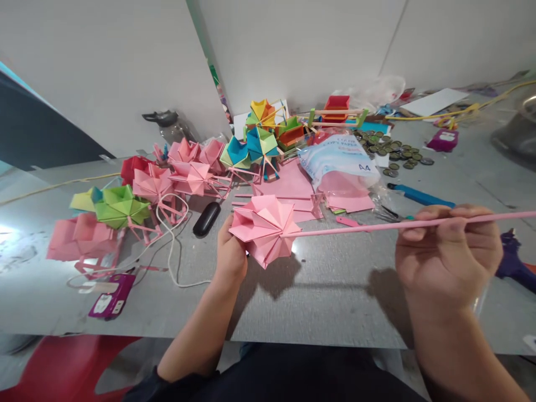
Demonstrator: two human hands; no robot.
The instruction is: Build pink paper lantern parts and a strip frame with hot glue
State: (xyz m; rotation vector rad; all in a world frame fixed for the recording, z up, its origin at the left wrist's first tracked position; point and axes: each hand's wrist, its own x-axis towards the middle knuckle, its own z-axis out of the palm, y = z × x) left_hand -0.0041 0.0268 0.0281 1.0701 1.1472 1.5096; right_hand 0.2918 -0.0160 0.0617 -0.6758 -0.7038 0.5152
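My left hand point(231, 254) grips a pink folded paper canopy point(263, 226), shaped like a small umbrella top, from behind and holds it above the grey table point(318, 290). A long thin pink paper stick point(377, 226) runs from the canopy's centre off to the right. My right hand point(448, 254) pinches that stick between thumb and fingers near its right part. The stick's far end passes out of the frame.
Behind lie several finished paper umbrellas: pink point(188, 167), green point(119, 206), blue and yellow point(255, 145). A pack of pink A4 paper point(341, 164), bottle caps point(393, 151), a blue cutter point(419, 195), a black case point(206, 219), a white cord point(171, 251) and purple glue bottles point(112, 296) are scattered about.
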